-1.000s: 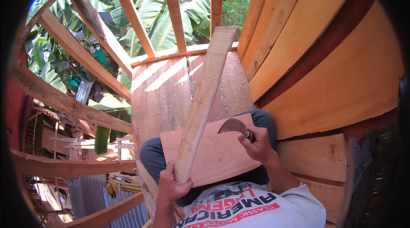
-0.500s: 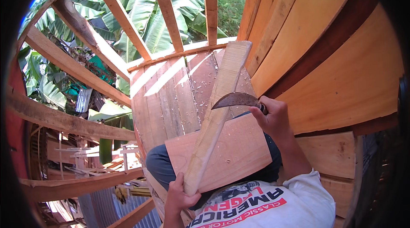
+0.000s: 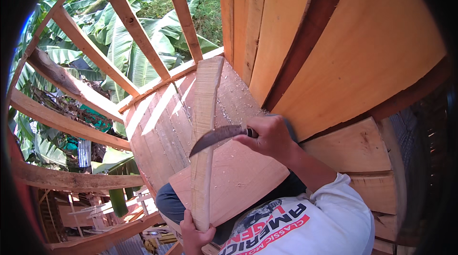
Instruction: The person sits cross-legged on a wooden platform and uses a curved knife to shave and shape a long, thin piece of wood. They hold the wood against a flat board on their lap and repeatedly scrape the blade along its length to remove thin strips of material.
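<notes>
Wooden strip [image 3: 203,107] stands just left of frame centre, left hand [image 3: 194,235] pinching its lower end, right hand [image 3: 270,135] gripping the curved knife [image 3: 217,137]; I'd keep strokes shallow, away from the left hand.

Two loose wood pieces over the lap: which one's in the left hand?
The long narrow plank, gripped at its near end by the left hand; the wider board lies flat beneath it.

knife handle [image 3: 252,133]: mostly hidden inside right hand [image 3: 271,135] | blade [image 3: 217,136] against wooden strip [image 3: 204,107]: contact unclear (overlap only) | left hand [image 3: 195,235]: cut off near wrist, lower edge | trouser legs [image 3: 169,201]: partly beneath board [image 3: 238,171] | shavings [image 3: 239,185]: too small to count
</notes>
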Motion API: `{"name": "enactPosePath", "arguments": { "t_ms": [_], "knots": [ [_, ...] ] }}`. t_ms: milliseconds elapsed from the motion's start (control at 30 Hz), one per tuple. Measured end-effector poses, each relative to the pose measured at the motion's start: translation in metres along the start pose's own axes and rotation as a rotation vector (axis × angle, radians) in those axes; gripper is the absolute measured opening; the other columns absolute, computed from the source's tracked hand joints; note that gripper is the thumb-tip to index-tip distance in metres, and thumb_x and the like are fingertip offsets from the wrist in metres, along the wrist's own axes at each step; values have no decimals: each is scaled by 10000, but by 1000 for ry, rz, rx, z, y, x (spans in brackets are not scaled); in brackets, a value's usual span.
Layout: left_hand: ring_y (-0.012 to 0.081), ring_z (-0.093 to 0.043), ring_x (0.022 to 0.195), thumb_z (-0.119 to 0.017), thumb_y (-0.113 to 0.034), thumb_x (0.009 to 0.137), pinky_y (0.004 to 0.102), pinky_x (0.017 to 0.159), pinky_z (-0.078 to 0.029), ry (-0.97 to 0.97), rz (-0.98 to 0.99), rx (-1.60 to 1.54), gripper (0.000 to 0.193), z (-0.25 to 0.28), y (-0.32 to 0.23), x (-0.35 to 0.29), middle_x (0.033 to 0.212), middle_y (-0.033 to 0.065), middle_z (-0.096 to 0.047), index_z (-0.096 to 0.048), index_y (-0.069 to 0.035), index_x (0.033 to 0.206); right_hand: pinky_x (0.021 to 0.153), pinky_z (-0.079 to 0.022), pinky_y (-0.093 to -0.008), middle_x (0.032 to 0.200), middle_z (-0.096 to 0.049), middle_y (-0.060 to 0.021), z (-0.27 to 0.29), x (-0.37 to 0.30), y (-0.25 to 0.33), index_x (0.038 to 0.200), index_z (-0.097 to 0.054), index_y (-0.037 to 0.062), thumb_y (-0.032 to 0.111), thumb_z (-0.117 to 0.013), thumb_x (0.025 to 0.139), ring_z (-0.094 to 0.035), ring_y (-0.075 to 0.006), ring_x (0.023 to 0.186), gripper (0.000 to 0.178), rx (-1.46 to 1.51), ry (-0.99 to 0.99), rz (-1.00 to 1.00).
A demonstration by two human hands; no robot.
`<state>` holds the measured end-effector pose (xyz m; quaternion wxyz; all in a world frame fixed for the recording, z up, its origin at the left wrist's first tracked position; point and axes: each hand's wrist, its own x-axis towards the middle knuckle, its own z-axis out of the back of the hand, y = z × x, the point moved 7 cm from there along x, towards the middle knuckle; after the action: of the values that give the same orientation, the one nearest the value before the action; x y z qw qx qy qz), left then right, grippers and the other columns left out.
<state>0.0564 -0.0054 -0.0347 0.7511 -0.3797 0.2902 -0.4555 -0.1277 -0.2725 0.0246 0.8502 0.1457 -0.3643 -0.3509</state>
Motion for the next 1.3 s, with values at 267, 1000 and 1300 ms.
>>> {"name": "enactPosePath", "arguments": {
  "t_ms": [267, 1000, 1300],
  "knots": [
    [176, -530, 808, -571, -61, 558, 291, 761, -456, -96, -63, -66, 527, -10, 0, -22, 865, 120, -521, -442, 75, 1051, 423, -450, -369, 436, -500, -84, 13, -14, 26, 552, -574, 78, 638, -556, 841, -575, -263, 414, 630, -34, -43, 150],
    [313, -631, 948, -658, -145, 642, 363, 796, -513, 130, -8, 63, 756, -20, -13, -44, 1067, 246, -626, -389, 61, 1318, 441, -435, -354, 475, -479, -98, 43, -44, 23, 534, -492, 72, 598, -608, 820, -554, -280, 448, 611, -15, -85, 114],
    [314, -635, 887, -679, -140, 619, 386, 761, -519, 120, -48, 157, 763, -19, -1, -33, 1005, 237, -630, -393, 103, 1284, 434, -437, -377, 470, -519, -121, 23, -43, 16, 525, -536, 66, 617, -574, 837, -579, -314, 459, 634, 107, -89, 48]
  ]
}}
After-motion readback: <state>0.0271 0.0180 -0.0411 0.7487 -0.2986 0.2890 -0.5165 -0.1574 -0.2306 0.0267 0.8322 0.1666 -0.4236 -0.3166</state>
